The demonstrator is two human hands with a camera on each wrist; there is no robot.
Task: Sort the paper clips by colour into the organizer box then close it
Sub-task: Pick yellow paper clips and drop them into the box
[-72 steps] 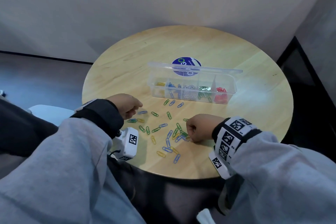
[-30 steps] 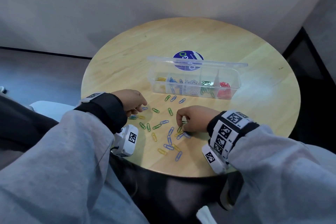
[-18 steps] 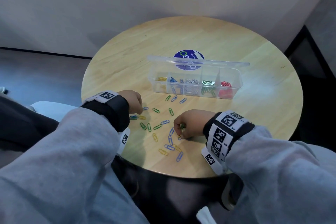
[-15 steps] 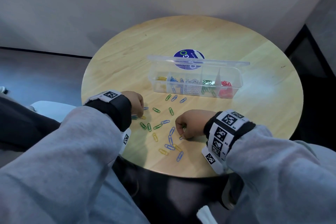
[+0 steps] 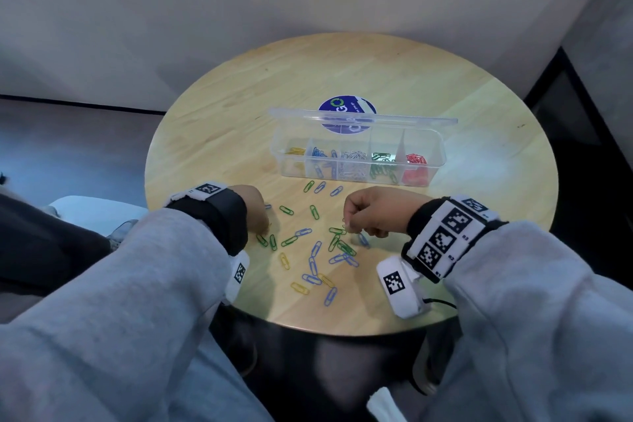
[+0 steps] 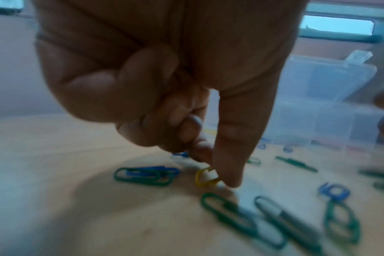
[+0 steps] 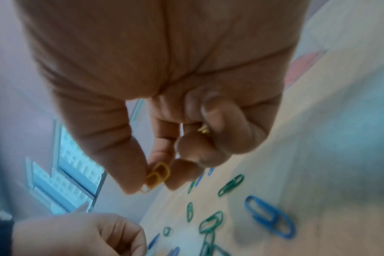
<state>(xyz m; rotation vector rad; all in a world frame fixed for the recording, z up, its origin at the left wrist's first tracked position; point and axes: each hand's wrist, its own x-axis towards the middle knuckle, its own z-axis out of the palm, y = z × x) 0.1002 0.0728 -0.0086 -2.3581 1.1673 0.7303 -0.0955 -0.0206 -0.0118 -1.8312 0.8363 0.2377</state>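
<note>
Several green, blue and yellow paper clips [image 5: 313,252] lie scattered on the round wooden table [image 5: 479,113] in front of the clear organizer box [image 5: 356,161], whose lid stands open. Its compartments hold yellow, blue, white, green and red clips. My left hand [image 5: 255,212] reaches down to the table and pinches a yellow clip [image 6: 205,177] between thumb and forefinger. My right hand [image 5: 371,212] hovers just above the pile. It pinches a yellow clip [image 7: 157,176] at thumb and fingertips, and another yellow bit shows inside its curled fingers.
A round blue sticker [image 5: 346,110] lies on the table behind the box. The table's near edge is just below the clips, with my lap beyond it. A wall stands close behind the table.
My right hand has lifted off the pile with a yellow clip and moved a little toward the box. My left hand has stayed low at the left clips.
</note>
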